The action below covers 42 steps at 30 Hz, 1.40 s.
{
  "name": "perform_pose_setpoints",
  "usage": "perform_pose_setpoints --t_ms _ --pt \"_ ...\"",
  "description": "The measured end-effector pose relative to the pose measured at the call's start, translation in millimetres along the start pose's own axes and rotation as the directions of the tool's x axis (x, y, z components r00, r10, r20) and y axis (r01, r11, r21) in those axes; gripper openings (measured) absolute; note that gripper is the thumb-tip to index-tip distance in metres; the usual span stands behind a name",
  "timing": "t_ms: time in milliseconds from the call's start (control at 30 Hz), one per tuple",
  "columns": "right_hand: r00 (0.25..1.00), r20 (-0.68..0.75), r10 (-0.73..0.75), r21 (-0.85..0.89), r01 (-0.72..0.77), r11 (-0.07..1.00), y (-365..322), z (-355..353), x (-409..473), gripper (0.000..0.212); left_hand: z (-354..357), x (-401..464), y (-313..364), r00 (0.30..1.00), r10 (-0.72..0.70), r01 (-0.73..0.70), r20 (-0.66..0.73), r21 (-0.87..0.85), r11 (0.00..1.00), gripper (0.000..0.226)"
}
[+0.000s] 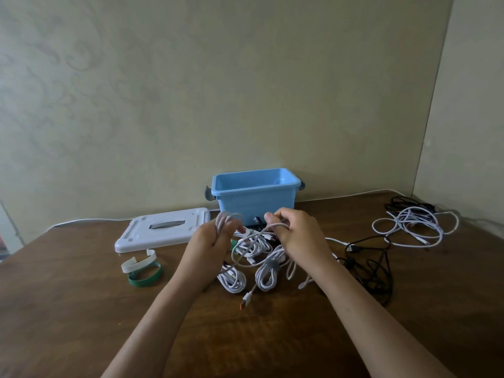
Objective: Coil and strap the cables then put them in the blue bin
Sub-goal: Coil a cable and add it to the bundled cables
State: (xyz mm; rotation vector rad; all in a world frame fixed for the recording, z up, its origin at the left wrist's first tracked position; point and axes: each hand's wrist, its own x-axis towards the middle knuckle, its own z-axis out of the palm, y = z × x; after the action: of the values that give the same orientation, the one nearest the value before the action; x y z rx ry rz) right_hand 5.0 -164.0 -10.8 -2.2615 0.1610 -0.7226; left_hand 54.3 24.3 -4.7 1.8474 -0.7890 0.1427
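My left hand (211, 237) grips a small bundle of loops of a white cable (246, 264) above the table. My right hand (294, 233) pinches the same cable a little to the right, and its loose tail hangs down to a USB plug (246, 298) with an orange tip. Under my hands lie several coiled and strapped white cables (268, 274). The blue bin (256, 195) stands open just behind my hands, against the wall. A white strap (139, 261) and a green strap (146, 276) lie curled at the left.
The bin's white lid (163, 227) lies flat left of the bin. A loose black cable (373, 266) sprawls to the right of my right arm. Further right a tangle of white cables (414, 227) and black ones sits near the table's corner.
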Motion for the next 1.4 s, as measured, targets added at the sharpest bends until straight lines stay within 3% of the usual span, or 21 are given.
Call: perform_pose_setpoints --t_ms 267,333,400,500,567,633,933,1167,1300,1400 --pt "0.997 -0.07 0.043 0.129 -0.034 0.991 2 -2 1 0.027 18 -5 5 0.964 -0.056 -0.04 0.258 0.353 0.935 0.043" --pt "0.997 -0.075 0.017 0.122 -0.008 0.992 1 -2 0 0.027 18 -3 3 0.974 -0.086 -0.002 0.209 0.385 0.923 0.049" --pt "0.999 -0.038 -0.012 0.082 0.015 0.997 -4 -4 -2 0.024 12 -3 3 0.994 -0.079 0.045 0.072 0.38 0.924 0.053" --pt "0.989 0.145 -0.036 0.003 0.036 0.999 -12 -8 -5 0.02 4 -4 5 0.986 -0.019 0.081 -0.167 0.374 0.924 0.047" --pt "0.96 0.268 -0.083 0.016 0.082 0.997 -19 -5 -10 0.023 3 -4 7 0.969 -0.012 0.098 -0.248 0.336 0.937 0.052" --pt "0.94 0.313 -0.136 0.044 0.128 0.991 -26 1 -16 0.027 6 -3 5 0.969 -0.038 0.112 -0.244 0.296 0.949 0.053" --pt "0.93 0.239 -0.278 -0.039 0.295 0.955 -30 17 -25 0.025 22 -8 3 0.992 -0.082 0.092 -0.092 0.114 0.989 0.057" --pt "0.899 0.304 -0.317 -0.067 0.352 0.934 -31 15 -27 0.032 22 -5 2 0.995 -0.037 0.052 -0.096 0.159 0.986 0.049" --pt "0.901 0.3 -0.313 -0.105 0.357 0.928 -33 14 -28 0.031 21 -6 3 0.984 0.015 0.022 -0.178 0.205 0.978 0.029" --pt "0.923 0.269 -0.276 -0.221 0.338 0.915 -35 13 -29 0.021 14 -3 2 0.95 0.037 0.054 -0.309 0.281 0.958 0.049"
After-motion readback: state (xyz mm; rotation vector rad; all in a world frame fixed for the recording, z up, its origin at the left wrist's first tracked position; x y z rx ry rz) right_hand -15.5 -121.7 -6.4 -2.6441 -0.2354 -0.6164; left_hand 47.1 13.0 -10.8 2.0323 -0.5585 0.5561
